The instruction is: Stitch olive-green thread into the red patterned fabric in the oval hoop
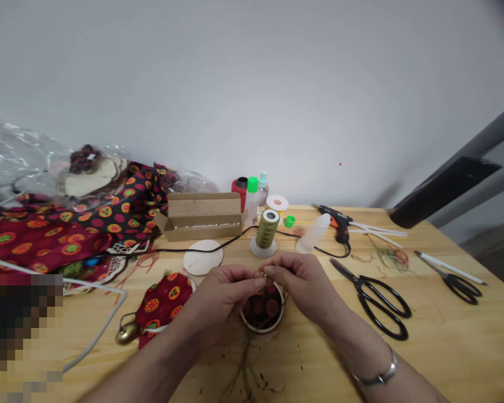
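My left hand point(223, 292) and my right hand point(308, 284) meet in the middle, thumbs and forefingers pinched close together. Something tiny sits at the left fingertips, too small to make out. A thin olive thread point(282, 272) runs by my right fingers. Just under both hands is a round piece covered in dark patterned fabric point(262, 316) with a pale rim; the fingers partly hide it. Beyond them a cone of olive thread point(267, 230) stands upright. To the left lies a red patterned fabric piece point(164, 300) with a brass bell point(128, 331) at its end.
Large black scissors point(376, 296) and smaller scissors point(460, 286) lie right. Behind are a glue gun point(338, 221), a white squeeze bottle point(313, 234), a green-capped bottle point(252, 196) and an open cardboard box point(204, 215). Patterned fabric point(63, 238) heaps up left; a black cable point(231, 242) crosses the table.
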The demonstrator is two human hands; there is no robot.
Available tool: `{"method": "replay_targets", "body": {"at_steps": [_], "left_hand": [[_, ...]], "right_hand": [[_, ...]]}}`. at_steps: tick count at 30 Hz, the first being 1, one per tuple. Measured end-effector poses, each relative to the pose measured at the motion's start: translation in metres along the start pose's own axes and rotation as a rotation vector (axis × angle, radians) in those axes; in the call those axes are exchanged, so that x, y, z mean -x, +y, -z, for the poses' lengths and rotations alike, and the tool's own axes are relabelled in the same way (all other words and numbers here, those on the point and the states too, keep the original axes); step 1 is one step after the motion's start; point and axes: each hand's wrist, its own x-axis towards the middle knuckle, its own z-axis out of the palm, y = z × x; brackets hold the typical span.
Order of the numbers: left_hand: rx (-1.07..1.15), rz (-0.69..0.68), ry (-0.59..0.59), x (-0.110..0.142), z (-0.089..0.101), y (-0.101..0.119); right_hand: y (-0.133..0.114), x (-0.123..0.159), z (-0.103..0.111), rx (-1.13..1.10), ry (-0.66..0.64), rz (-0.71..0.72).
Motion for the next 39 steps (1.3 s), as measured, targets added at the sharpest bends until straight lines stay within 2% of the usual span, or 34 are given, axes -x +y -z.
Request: {"method": "replay_targets", "body": {"at_steps": [7, 16, 28, 39], "left_hand": [[0.021, -0.001, 0.005, 0.0018, -0.001, 0.0006], [-0.045, -0.048, 0.075, 0.0009, -0.0002, -0.0002], [-0.215, -0.188, 0.141, 0.0061, -0.0058, 0.0063], [-0.258, -0.174, 0.15, 0.0044, -0.0064, 0.0076]], "right_hand": [[-0.0015, 0.0001, 0.0011, 0.016, 0.029, 0.005], [0.0011, 0.0001, -0.0003, 0.123, 0.079, 0.046], [0.0024, -0.0015, -0.001, -0.004, 0.093, 0.007], [0.0068, -0.0024, 0.0001, -0.016, 0.058, -0.006]]}}
